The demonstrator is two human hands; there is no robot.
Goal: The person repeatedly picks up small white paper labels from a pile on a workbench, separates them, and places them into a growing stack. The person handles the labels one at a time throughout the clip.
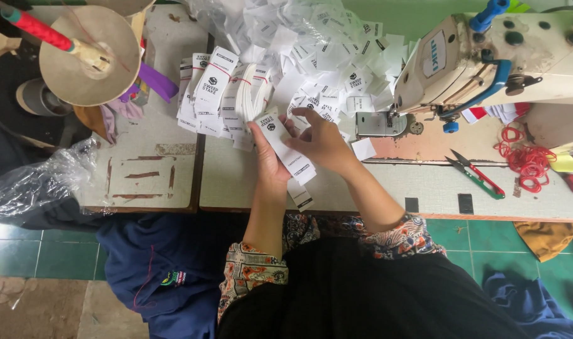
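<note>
My left hand (270,164) and my right hand (324,143) meet over the white table (393,182), both gripping one long white fabric label strip (291,157) with black print. The strip runs slantwise between the hands; its lower end hangs past the table edge. Just beyond the hands lie bundles of the same white labels (220,94), some tied with red thread, and behind them a loose heap of labels (318,44).
A cream sewing machine (487,56) stands at the right. Thread snips (478,176) and red elastic bands (525,160) lie near it. A thread cone (88,53) and a clear plastic bag (35,182) sit at the left. Dark blue cloth (161,270) lies below the table.
</note>
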